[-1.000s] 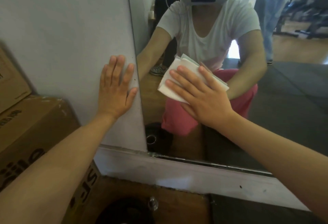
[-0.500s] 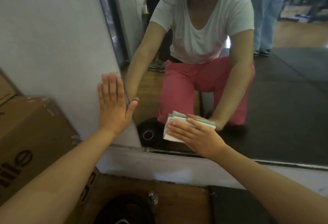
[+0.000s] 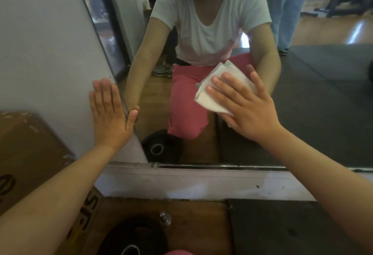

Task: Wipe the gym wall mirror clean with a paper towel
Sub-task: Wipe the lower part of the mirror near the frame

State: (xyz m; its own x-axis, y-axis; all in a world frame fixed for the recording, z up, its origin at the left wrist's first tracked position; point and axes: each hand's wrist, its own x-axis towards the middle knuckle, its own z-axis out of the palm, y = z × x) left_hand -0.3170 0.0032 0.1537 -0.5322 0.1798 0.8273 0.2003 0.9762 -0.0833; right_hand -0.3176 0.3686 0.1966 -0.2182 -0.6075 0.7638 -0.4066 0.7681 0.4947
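The wall mirror fills the right and upper part of the view and reflects a crouching person in a white shirt and pink trousers. A folded white paper towel lies flat against the glass. My right hand presses it there with straight, spread fingers. My left hand rests flat on the grey wall just left of the mirror's edge, its thumb touching the glass.
A white baseboard runs under the mirror. Cardboard boxes stand at the left. A black weight plate lies on the wooden floor near me, next to a dark floor mat. Other people's legs show in the reflection.
My right hand slid the towel down to the mirror's bottom edge, then back up and to the right. My left hand has stayed flat on the wall.
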